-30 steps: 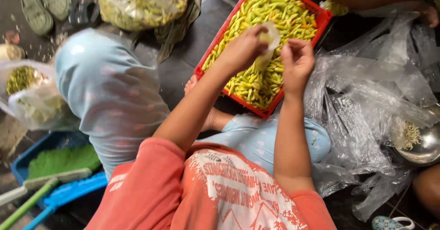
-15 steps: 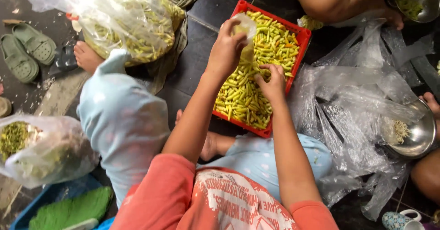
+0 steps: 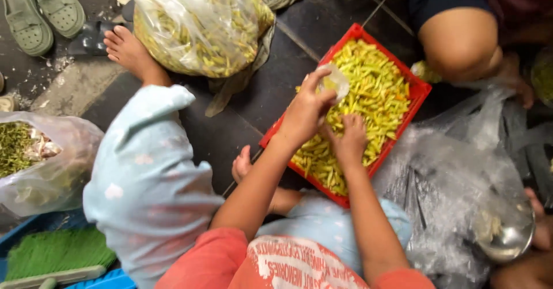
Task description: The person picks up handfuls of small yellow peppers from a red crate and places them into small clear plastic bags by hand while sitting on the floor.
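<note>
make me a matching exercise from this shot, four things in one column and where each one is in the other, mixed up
Things
1. red plastic crate of yellow-green chillies
2. pair of green rubber sandals
3. small clear plastic bag
4. shiny metal bowl

Places
A. top left, on the floor
B. pinched in the left hand
C. under both hands, the right hand in the chillies
D. lower right, on crumpled plastic sheet

Pairs: 1-C, 2-A, 3-B, 4-D
</note>
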